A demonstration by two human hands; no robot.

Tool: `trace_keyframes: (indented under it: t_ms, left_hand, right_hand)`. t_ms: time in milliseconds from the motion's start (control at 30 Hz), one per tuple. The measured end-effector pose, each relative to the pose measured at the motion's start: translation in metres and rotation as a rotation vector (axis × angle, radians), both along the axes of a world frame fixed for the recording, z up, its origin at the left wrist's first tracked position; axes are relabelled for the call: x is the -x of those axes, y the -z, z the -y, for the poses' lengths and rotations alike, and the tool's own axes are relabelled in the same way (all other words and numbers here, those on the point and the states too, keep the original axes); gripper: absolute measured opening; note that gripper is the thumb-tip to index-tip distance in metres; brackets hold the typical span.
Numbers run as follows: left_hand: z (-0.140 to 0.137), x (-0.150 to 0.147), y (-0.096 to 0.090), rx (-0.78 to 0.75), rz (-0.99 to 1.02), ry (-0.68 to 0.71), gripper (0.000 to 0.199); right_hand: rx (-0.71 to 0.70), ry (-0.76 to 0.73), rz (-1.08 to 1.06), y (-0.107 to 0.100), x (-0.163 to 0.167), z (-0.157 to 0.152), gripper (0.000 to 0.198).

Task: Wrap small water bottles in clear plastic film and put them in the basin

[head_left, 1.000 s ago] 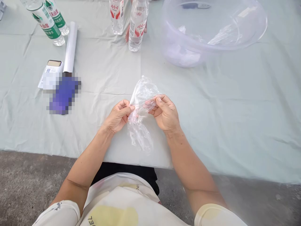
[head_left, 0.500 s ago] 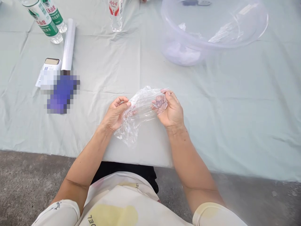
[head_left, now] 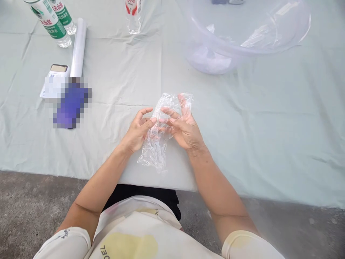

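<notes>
A crumpled sheet of clear plastic wrap [head_left: 155,153] is stretched between my hands just above the near side of the table. My left hand [head_left: 138,131] pinches its left side between thumb and fingers. On the other side, my right hand [head_left: 185,131] holds the wrap with its thumb bent inward. Several right fingers are spread out and show through the film, which drapes over them. The lower end of the wrap hangs loose toward the table edge.
A large translucent basin [head_left: 215,64] with crumpled clear film inside stands at the back right. Water bottles [head_left: 58,32] and a white roll [head_left: 78,50] lie or stand at the left, beside a white box [head_left: 55,81] and a blurred purple object [head_left: 71,106]. Another bottle [head_left: 134,19] stands at the back.
My right hand has moved left toward my left hand, and its fingers have spread under the film. The wrap is bunched more narrowly between the hands.
</notes>
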State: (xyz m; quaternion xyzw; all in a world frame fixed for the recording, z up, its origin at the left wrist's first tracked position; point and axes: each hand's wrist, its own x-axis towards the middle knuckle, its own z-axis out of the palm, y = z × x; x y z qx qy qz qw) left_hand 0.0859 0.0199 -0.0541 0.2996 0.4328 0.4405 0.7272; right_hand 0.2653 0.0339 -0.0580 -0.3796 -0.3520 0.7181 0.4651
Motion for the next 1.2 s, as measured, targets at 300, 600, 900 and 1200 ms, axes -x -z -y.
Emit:
trace_keyframes:
  t_ms: [300,600,900,1200]
  left_hand:
    - [-0.004,0.006,0.009,0.265,0.241,0.324,0.04]
    - [-0.01,0.009,0.005,0.004,0.014,-0.14,0.04]
    - [-0.011,0.013,0.004,-0.116,-0.25,-0.253,0.03]
    - [-0.016,0.021,0.008,-0.222,-0.532,-0.422,0.013]
  right_hand:
    - [0.008,0.04,-0.019,0.0,-0.003,-0.004,0.092]
    - [0.037,0.211,0.232,0.005,-0.013,-0.014,0.065]
    - [0.0,0.443,0.542,0.014,-0.047,-0.029,0.051]
    - [-0.095,0.538,0.955,0.018,-0.064,-0.03,0.028]
